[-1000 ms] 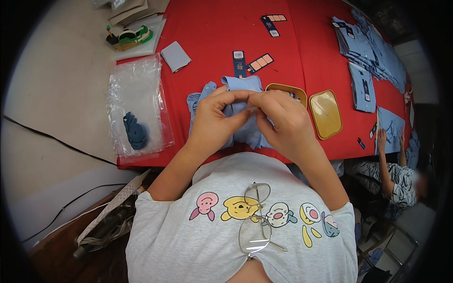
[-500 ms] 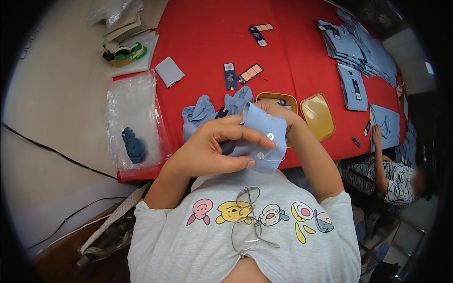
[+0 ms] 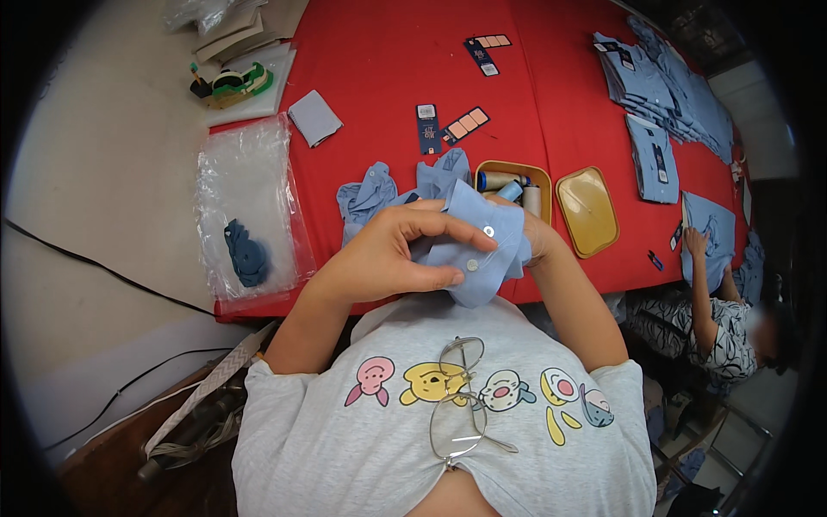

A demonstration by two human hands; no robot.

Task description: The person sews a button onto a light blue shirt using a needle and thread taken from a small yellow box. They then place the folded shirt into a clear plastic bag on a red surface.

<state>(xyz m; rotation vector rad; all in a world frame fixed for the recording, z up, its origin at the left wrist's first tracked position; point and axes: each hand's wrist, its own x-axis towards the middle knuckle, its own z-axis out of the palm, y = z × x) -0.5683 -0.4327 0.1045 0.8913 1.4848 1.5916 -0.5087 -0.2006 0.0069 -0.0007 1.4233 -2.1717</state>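
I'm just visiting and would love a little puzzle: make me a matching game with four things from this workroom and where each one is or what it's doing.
Things:
1. Light-blue cloth with round buttons
2. Yellow rectangular open box
3. Shallow yellow rectangular lid
4. Dark-blue bundle

Places and states:
A. On clear plastic bags
B. Flat on the red tablecloth
C. At the person's left hand
D. Holding thread spools

Right pairs: 1-C, 2-D, 3-B, 4-A

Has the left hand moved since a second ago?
Yes, the left hand moved lower in view: against the yellow lid, its fingertips went from level with the upper half to around the lower edge.
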